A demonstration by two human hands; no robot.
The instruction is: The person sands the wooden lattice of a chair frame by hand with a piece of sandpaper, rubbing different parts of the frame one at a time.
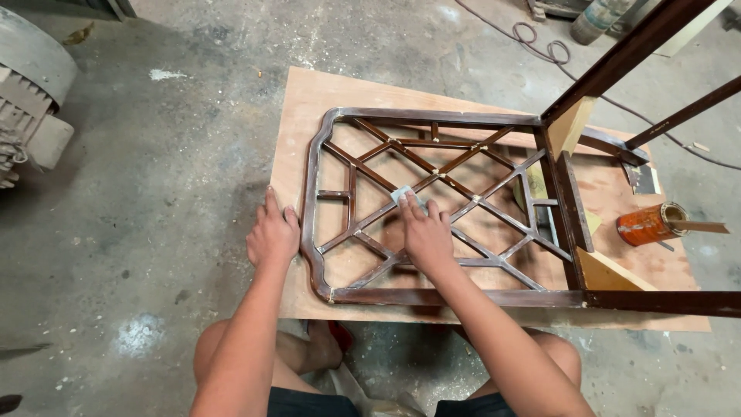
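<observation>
Lattice bars (463,202) block; floor (154,193) leftward lies open.

Orange can (647,224) holding a stick; grey motor (27,100) on concrete floor (154,270); coiled cable (540,46); grey bottle (596,19)

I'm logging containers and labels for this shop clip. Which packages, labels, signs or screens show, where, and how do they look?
Orange can: lying on its side on the plywood board, right of the lattice frame; cylindrical, a flat stick poking from its mouth.
Grey-green cylinder: on the floor, top right, partly cut off.
No signs or screens.
</observation>
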